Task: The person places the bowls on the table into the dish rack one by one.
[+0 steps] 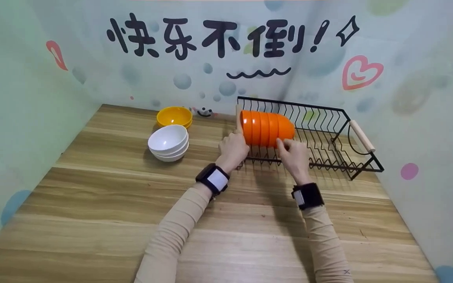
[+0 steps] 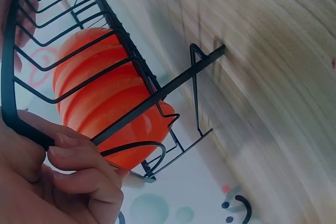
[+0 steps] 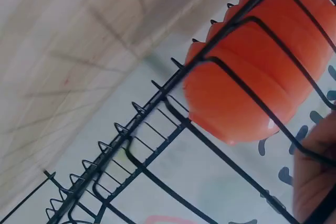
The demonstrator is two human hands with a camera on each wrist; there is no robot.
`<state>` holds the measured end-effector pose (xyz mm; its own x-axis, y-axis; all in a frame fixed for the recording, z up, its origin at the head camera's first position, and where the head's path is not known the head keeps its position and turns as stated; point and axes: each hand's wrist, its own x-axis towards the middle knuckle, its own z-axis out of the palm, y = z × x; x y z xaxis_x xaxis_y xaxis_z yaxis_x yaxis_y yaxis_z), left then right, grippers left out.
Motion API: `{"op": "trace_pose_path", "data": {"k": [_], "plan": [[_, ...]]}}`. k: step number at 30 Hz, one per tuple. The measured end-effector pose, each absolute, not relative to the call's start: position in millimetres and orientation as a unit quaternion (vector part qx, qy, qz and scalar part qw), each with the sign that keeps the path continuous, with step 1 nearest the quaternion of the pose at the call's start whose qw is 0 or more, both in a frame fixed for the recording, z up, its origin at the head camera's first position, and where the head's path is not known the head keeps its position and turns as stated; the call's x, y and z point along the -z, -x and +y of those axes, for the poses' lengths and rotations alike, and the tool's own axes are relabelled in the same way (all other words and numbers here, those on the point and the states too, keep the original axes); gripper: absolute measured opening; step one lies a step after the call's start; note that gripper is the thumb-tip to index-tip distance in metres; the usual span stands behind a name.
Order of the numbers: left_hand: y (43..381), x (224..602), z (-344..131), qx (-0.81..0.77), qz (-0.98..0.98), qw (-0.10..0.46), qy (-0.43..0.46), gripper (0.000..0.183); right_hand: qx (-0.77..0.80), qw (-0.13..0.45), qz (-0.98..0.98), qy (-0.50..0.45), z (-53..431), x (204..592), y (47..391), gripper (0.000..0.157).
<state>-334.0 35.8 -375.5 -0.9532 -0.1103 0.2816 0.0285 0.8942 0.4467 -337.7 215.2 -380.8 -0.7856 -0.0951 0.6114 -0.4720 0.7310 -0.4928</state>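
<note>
A row of nested orange bowls (image 1: 266, 129) lies on its side in the left part of a black wire dish rack (image 1: 321, 147). My left hand (image 1: 234, 149) grips the rack's front left corner. In the left wrist view, that hand's fingers (image 2: 86, 184) curl at the black frame, below the orange bowls (image 2: 102, 87). My right hand (image 1: 295, 155) is at the front rail with its fingers bent over it, the thumb side right by the bowls' lower edge. The right wrist view shows part of this hand (image 3: 317, 166) behind the wires, near the bowls (image 3: 247, 87).
Left of the rack, a stack of white bowls (image 1: 168, 142) stands on the wooden table (image 1: 92, 196). Close behind it is a stack of yellow bowls (image 1: 174, 116). The rack's wooden handle (image 1: 362, 135) is at its right end, and a printed backdrop (image 1: 195, 78) rises behind.
</note>
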Motion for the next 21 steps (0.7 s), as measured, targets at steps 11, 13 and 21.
{"op": "trace_pose_path", "data": {"k": [11, 13, 21], "plan": [[329, 380, 26, 0.25, -0.946, 0.205, -0.016, 0.027, -0.308, 0.278, -0.889, -0.194, 219, 387, 336, 0.046], [329, 379, 19, 0.207, -0.949, 0.236, -0.028, 0.032, -0.31, 0.276, -0.889, -0.194, 219, 387, 336, 0.046], [325, 375, -35, 0.12, -0.949, 0.226, -0.184, 0.049, -0.352, 0.267, -0.876, -0.193, 220, 384, 336, 0.046]]}}
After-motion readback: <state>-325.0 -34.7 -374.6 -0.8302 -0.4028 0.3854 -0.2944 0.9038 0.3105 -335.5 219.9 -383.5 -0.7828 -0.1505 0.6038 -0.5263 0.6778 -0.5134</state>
